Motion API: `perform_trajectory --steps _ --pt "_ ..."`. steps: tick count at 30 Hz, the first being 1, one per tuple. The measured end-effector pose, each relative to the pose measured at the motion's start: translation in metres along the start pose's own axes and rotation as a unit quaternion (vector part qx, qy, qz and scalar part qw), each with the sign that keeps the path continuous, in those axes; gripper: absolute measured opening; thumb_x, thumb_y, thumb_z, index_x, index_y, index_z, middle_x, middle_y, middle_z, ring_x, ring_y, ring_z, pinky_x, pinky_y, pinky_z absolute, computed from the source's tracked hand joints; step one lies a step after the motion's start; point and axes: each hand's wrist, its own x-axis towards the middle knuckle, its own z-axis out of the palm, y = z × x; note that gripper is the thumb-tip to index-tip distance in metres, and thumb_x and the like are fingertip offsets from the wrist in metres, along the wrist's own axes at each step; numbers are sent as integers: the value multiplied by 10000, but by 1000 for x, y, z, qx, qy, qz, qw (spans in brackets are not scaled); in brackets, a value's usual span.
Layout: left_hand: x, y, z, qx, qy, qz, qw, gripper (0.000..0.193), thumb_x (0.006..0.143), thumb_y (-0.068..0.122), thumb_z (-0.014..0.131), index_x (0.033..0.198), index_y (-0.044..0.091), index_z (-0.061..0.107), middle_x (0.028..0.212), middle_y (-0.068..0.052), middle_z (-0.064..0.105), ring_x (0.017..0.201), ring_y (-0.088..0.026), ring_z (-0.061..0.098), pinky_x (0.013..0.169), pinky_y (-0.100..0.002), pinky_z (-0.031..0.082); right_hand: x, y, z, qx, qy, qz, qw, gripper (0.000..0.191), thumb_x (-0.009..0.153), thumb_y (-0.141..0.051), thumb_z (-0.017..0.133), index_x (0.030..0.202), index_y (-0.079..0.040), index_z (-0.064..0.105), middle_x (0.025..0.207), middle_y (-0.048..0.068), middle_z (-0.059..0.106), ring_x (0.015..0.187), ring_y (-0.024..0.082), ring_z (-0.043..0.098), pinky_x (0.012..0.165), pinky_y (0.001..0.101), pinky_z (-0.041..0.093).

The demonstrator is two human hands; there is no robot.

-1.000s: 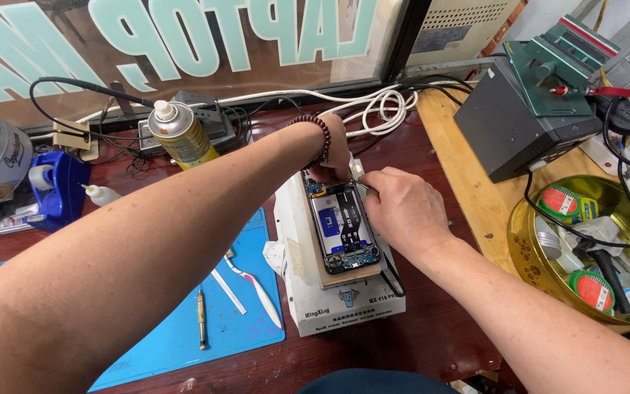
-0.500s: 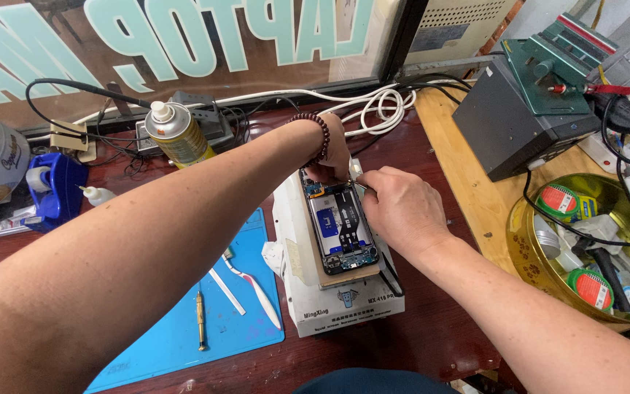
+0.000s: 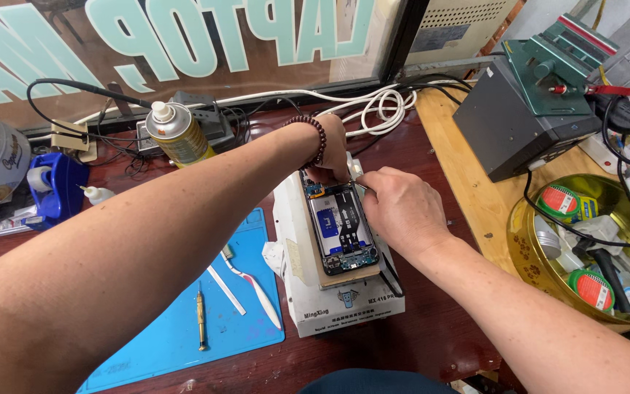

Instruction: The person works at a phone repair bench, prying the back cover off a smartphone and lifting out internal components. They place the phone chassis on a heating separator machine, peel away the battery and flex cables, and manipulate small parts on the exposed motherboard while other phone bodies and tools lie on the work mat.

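The dark red worktop [image 3: 432, 343] carried everything, with a pale wooden board [image 3: 468, 182] on its right side. On the board stood a grey box-shaped unit [image 3: 512, 128] and a round yellow tin [image 3: 523, 241] of small rolls and tools. A blue mat [image 3: 176, 343] lay to the left, with a small screwdriver [image 3: 200, 319] and white tweezers [image 3: 253, 281] on it. A yellow spray can [image 3: 176, 135] stood behind, near a blue tape dispenser [image 3: 56, 186].

Against the frame a second before, little had changed — both forearms had kept their reach, and the right hand sat slightly nearer the phone's top edge.

The opened phone [image 3: 340, 228] lay flat on a white heating pad [image 3: 344, 292], its long axis running away from the person, top end pointing toward the window.

The left hand [image 3: 332, 149], with a bead bracelet [image 3: 317, 140] at the wrist, was curled down onto the phone's top end, fingers pressed together on it. The right hand [image 3: 401, 211] was pinched shut on a thin metal tool [image 3: 357, 175] — its tip touching the phone's top right corner.
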Motion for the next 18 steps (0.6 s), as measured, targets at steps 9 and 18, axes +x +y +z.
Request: perform_trajectory --steps 9,18 --pt "16 2 5 48 -28 -17 998 242 805 248 836 766 19 769 777 -86 779 674 -171 749 595 -282 619 -3 0 2 5 13 -6 1000 213 879 -70 651 1044 -96 782 909 66 751 789 272 735 700 419 596" --pt "7 -1 2 33 -4 -6 999 276 772 257 865 800 0 767 798 -98 786 668 -177 763 588 -284 635 -2 1 1 18 -8 24 1000 211 898 -90 634 1051 -108 777 927 67 750 810 269 737 726 414 598"
